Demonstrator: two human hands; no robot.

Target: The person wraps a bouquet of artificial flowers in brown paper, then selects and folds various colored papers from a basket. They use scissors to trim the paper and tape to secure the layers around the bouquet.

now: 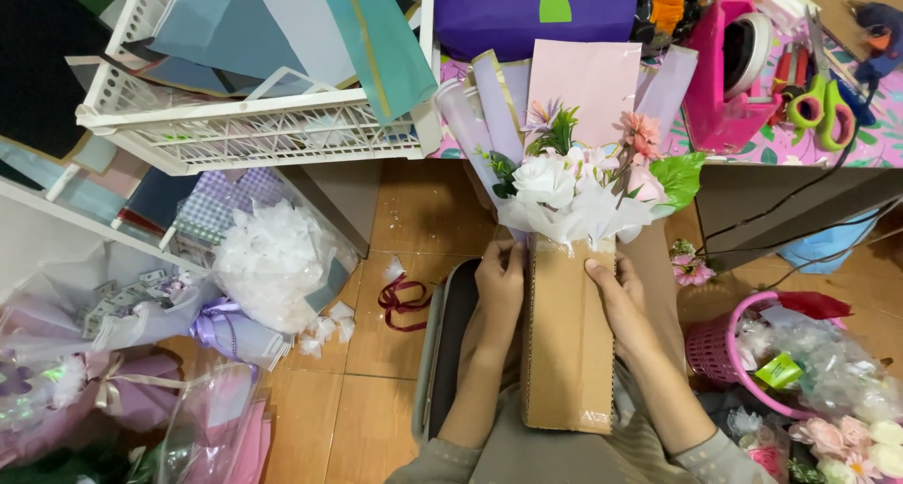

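Note:
A bouquet of white and pink artificial flowers [574, 188] with green leaves, backed by pale purple and pink wrapping sheets [588, 79], rises from the top of a long brown cardboard piece [569, 343] lying on my lap. My left hand [499, 286] grips the cardboard's left edge just below the flowers. On the right side my right hand [621, 301] presses flat on the cardboard, thumb pointing toward the white tissue.
A white plastic crate [254, 131] of coloured paper sheets sits upper left. A pink tape dispenser [734, 79] and green scissors [818, 103] lie on the table upper right. A pink basket [720, 348] of flowers stands at right. Wrapped bouquets [141, 371] and a dark red ribbon [404, 301] lie on the tiled floor.

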